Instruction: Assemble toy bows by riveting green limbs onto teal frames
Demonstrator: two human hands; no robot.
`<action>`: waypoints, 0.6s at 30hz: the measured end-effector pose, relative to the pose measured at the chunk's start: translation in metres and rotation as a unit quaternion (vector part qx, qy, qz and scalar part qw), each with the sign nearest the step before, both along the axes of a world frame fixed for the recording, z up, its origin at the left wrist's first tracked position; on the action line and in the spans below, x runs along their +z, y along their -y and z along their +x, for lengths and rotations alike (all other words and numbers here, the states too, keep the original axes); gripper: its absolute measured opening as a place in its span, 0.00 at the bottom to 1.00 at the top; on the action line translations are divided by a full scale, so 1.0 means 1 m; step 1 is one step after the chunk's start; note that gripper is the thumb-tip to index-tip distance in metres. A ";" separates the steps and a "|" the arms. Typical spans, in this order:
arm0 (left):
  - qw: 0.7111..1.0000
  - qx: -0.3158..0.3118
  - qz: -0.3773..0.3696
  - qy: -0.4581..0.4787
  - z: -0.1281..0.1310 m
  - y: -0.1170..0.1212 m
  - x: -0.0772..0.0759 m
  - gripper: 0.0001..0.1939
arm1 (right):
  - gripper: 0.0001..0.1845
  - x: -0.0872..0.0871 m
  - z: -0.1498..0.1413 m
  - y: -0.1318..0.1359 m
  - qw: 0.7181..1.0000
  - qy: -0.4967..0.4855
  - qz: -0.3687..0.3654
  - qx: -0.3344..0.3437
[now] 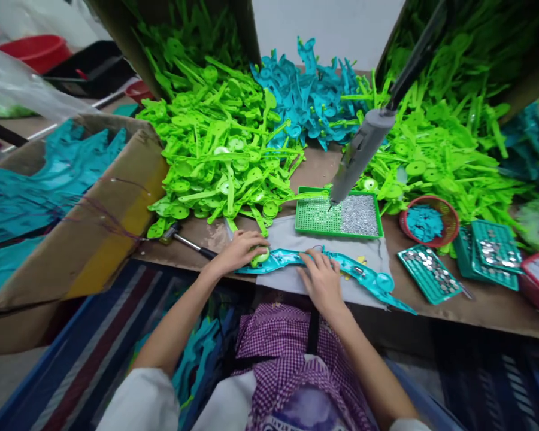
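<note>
A long blue plastic part [287, 257] lies across a light cloth at the table's front edge. At its left end, my left hand [242, 249] closes over a round lime-green plastic piece [261, 257] that rests on the blue part. My right hand [322, 276] grips the middle of the blue part, its fingers bent over it. A small metal piece [359, 270] sits in the blue part to the right of that hand. Above the cloth hangs a grey electric screwdriver [362, 152], its tip over a green tray [300, 226] of small silvery screws.
Heaps of lime-green parts [224, 149] and blue parts [314, 90] cover the back. A hammer [188, 242] lies left. To the right are a red basket [453, 230] of blue pieces and teal trays [435, 293] of metal discs. A cardboard box [112, 203] stands far left.
</note>
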State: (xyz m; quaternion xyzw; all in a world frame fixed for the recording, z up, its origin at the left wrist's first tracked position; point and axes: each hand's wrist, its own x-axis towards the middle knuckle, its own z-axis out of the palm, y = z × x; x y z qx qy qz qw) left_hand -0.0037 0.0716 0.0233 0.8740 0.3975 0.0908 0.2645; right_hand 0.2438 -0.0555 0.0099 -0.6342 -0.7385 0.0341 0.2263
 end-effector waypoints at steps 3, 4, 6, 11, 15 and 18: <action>0.996 0.051 0.069 0.033 0.003 0.018 0.005 0.15 | 0.10 0.001 0.023 0.038 0.994 -0.076 0.036 -0.067; 0.992 0.069 0.091 0.053 0.007 0.026 0.007 0.16 | 0.12 -0.002 0.029 0.050 0.991 -0.079 0.027 -0.100; 0.984 0.089 0.118 0.100 0.022 0.045 0.011 0.15 | 0.18 -0.009 0.034 0.065 0.987 -0.060 -0.012 -0.147; 0.983 0.054 0.101 0.142 0.079 0.076 0.007 0.12 | 0.15 -0.015 0.029 0.062 0.986 -0.087 -0.098 -0.101; 0.987 0.058 0.050 0.140 0.105 0.074 -0.009 0.17 | 0.14 0.004 0.060 0.053 0.936 -0.306 -0.147 -0.095; 0.988 0.069 0.016 0.138 0.107 0.066 -0.019 0.24 | 0.15 0.015 0.098 0.048 0.878 -0.423 -0.155 -0.165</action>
